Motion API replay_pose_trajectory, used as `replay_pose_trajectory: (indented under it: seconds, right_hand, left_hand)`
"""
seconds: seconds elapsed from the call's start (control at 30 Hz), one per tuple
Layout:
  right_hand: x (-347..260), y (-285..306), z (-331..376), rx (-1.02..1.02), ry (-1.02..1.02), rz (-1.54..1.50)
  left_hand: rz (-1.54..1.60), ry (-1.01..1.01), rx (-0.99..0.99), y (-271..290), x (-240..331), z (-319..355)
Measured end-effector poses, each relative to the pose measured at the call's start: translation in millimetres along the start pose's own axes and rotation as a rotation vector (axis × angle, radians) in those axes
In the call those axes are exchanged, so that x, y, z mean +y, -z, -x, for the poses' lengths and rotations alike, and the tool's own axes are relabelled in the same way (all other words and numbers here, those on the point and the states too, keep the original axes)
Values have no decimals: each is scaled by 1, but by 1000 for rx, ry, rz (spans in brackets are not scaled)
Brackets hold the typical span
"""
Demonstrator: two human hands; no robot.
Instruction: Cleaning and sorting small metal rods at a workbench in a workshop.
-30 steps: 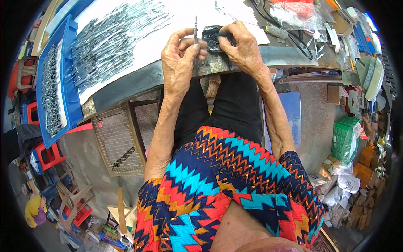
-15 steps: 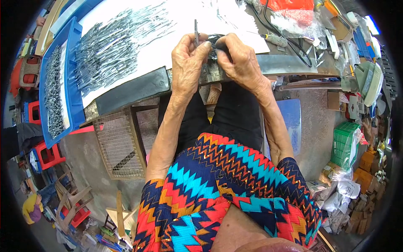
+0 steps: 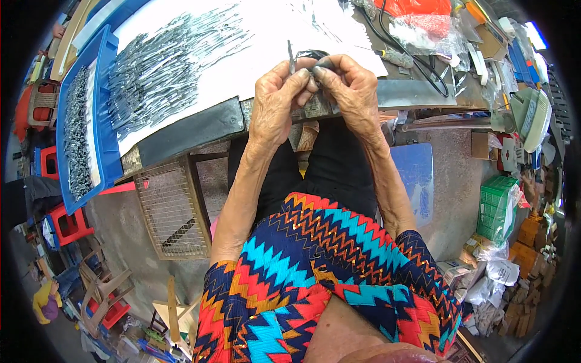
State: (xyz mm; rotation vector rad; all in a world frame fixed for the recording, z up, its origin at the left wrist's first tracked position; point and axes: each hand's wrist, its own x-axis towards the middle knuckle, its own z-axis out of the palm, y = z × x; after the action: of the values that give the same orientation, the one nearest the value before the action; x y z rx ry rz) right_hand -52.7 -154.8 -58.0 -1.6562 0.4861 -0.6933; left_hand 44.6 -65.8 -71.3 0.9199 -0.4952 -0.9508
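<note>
At the near edge of the table, my left hand (image 3: 275, 94) and my right hand (image 3: 356, 88) meet fingertip to fingertip. A slim grey metal tool (image 3: 290, 53) points up from between the closed fingers of my left hand. My right thumb and fingers pinch together around something too small to make out. Just beyond the fingertips lie glossy black strips (image 3: 313, 54), partly hidden by my hands. To the left, many thin dark strips (image 3: 172, 69) are spread in rows over a white sheet (image 3: 269, 39).
A blue tray (image 3: 108, 136) of small dark pieces (image 3: 77, 136) sits at the table's left end. On the right are a black cable (image 3: 402, 45), clear plastic bags (image 3: 426, 36) and a grey-green machine (image 3: 534, 121). A wire-mesh frame (image 3: 172, 209) stands beneath the table.
My hands have come closer together and slightly nearer to me, and the fingertips now touch. The metal tool has shifted a little right and toward me. The black strips beyond are more exposed.
</note>
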Motion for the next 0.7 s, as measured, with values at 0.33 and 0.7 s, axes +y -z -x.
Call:
replay_pose_trajectory:
  seconds: [0.33,0.7]
  right_hand:
    - [6,13,-8,35,-15,-412]
    - [8,11,-3,-17,-33,-622]
  left_hand:
    - [7,130,-204,1,-5,20]
    - [191,181,-237,3,-18,23]
